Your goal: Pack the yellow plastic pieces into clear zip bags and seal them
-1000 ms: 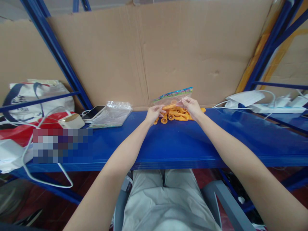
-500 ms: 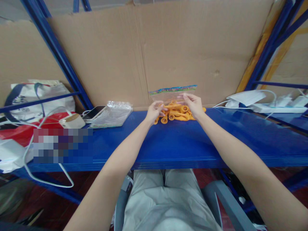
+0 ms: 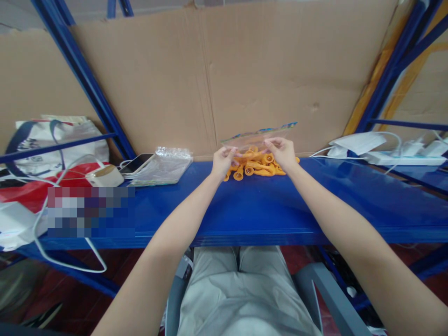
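A clear plastic zip bag (image 3: 249,141) with a blue, patterned strip along its top edge is held up at the back of the blue shelf. My left hand (image 3: 224,161) pinches its left side between thumb and fingers. On the other side, my right hand (image 3: 283,153) is closed on the bag near its right edge. Just below and behind the fingers lies a heap of orange balloons (image 3: 261,166), with rolled rims showing on several. The bag's lower part overlaps the heap, so whether any balloon is inside cannot be made out.
Flat clear bags (image 3: 163,168) and a phone (image 3: 138,163) lie to the left, near a white charger (image 3: 104,176) and cables. A power strip (image 3: 402,158) stands at right. A cardboard sheet (image 3: 147,79) backs the blue shelf (image 3: 259,210).
My right hand loosened and then closed on the bag again. The bag has shifted to the right, its strip now tilting up on that side. My left fingers opened slightly, then pinched again.
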A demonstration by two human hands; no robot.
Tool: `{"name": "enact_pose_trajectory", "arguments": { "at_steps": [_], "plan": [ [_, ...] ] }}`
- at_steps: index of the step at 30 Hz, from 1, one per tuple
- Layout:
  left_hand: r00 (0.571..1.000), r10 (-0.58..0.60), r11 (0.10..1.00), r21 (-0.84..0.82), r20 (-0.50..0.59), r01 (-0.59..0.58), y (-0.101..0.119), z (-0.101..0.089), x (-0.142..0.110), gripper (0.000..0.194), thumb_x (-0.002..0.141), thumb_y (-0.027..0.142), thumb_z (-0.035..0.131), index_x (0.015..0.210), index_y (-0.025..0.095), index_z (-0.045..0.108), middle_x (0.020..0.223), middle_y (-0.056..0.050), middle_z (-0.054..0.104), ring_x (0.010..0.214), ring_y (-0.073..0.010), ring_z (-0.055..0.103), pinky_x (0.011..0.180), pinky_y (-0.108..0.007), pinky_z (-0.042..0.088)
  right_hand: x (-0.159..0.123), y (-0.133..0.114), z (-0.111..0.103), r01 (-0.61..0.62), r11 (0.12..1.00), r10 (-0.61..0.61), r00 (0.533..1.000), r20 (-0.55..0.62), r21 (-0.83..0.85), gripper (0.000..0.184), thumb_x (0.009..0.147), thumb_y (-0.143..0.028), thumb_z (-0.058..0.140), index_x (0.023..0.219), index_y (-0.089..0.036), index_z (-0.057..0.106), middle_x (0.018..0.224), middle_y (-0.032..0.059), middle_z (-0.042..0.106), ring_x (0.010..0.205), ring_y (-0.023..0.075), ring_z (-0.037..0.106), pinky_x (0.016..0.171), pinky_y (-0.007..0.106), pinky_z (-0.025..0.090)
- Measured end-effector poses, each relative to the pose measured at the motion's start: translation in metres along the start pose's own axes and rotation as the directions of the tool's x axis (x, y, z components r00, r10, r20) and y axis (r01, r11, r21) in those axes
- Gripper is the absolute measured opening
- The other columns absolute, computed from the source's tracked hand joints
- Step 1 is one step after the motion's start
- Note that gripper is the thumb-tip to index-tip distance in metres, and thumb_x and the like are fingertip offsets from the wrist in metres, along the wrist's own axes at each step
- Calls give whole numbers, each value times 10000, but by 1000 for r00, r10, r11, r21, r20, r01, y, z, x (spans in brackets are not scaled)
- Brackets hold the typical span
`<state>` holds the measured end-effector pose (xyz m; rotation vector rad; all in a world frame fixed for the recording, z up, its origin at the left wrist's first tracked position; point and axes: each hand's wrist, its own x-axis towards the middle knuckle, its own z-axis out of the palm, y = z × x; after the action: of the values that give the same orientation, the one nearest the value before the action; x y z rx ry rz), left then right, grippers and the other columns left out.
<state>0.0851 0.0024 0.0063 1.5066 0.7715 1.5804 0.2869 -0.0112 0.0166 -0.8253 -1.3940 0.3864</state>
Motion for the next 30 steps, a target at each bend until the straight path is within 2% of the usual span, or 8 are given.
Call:
{"name": "enact_pose_trajectory", "arguments": {
  "at_steps": [4, 8, 14, 19, 22, 24, 27, 30],
  "plan": [
    [998, 55, 998, -27, -3, -55, 7, -1, 0, 334, 768, 440, 760, 867, 166, 595, 694, -10, 729, 391, -64, 557, 430, -174, 421, -3, -11, 4, 42, 997, -40, 999, -31, 61, 384, 734, -582, 725, 828, -212, 687, 826, 50, 727, 667, 199, 706, 641, 352, 588],
    [996, 83, 994, -71, 29, -81, 15, -3, 0, 306, 762, 403, 754, 914, 175, 616, 706, 0, 721, 429, -76, 591, 454, -177, 440, -6, -19, 3, 136, 991, -135, 986, -102, 6, 404, 786, -602, 671, 911, -220, 706, 864, 55, 725, 737, 213, 713, 649, 359, 596],
    [994, 50, 991, -127, 92, -38, 23, -2, -2, 203, 790, 321, 656, 913, 159, 651, 724, -24, 743, 448, -92, 602, 487, -197, 476, -5, -22, -5, 322, 936, -345, 920, -184, -144, 355, 878, -564, 574, 971, -248, 708, 971, 70, 719, 951, 245, 694, 799, 415, 591],
    [995, 2, 977, -213, 101, 20, 22, -5, 1, 306, 875, 437, 540, 948, 174, 680, 775, -50, 754, 584, -152, 681, 566, -252, 527, -8, -32, -7, 432, 895, -445, 882, -154, -110, 344, 907, -534, 522, 1048, -267, 686, 1067, 69, 706, 1117, 262, 645, 965, 476, 516],
    [999, -18, 966, -257, 41, 28, 22, -9, 6, 390, 896, 520, 497, 948, 189, 696, 834, -54, 757, 703, -184, 715, 621, -286, 550, -8, -42, -7, 411, 912, -408, 908, -93, 15, 380, 916, -533, 481, 1126, -268, 655, 1083, 58, 709, 1109, 258, 652, 973, 475, 499],
    [999, -45, 962, -270, -6, 42, 23, -11, 9, 396, 878, 550, 534, 950, 197, 700, 866, -56, 755, 728, -183, 715, 634, -286, 552, -6, -47, -8, 361, 927, -358, 932, -47, 104, 401, 915, -537, 468, 1127, -249, 650, 1029, 62, 719, 1061, 257, 673, 957, 473, 503],
    [995, -76, 956, -289, -68, 53, 23, -13, 13, 354, 827, 535, 644, 989, 223, 682, 930, -43, 751, 705, -159, 702, 621, -265, 542, -3, -48, -9, 304, 932, -306, 952, -22, 199, 367, 911, -514, 475, 1027, -226, 669, 920, 60, 724, 977, 239, 697, 952, 460, 503],
    [988, -106, 956, -285, -112, 71, 22, -13, 14, 333, 784, 465, 733, 1009, 235, 646, 917, -20, 740, 650, -130, 673, 589, -244, 524, -3, -44, -5, 236, 958, -237, 971, -13, 164, 237, 881, -423, 548, 917, -225, 673, 832, 30, 712, 906, 199, 698, 944, 428, 507]
  ]
}}
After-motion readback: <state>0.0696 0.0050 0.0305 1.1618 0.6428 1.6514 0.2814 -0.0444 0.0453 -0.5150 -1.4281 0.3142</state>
